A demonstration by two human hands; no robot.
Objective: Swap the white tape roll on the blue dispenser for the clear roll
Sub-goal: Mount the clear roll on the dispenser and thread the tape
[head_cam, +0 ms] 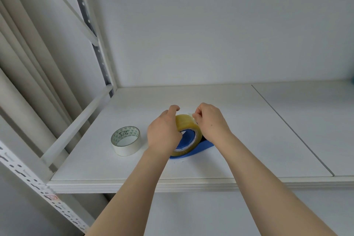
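Already the clear roll (188, 134) is sitting upright on the blue dispenser (193, 150), its hub axis running left to right, while the white tape roll (126, 141) is lying flat on the shelf (249, 140), just left. The left hand (162, 134) is gripping the clear roll's side; the right hand (210, 120), nearer its top, is pinching the loose tape end, probably for feeding forward.

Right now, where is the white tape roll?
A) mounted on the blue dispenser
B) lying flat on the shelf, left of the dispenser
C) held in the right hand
B: the white tape roll lies flat on the shelf, untouched, left of the blue dispenser.
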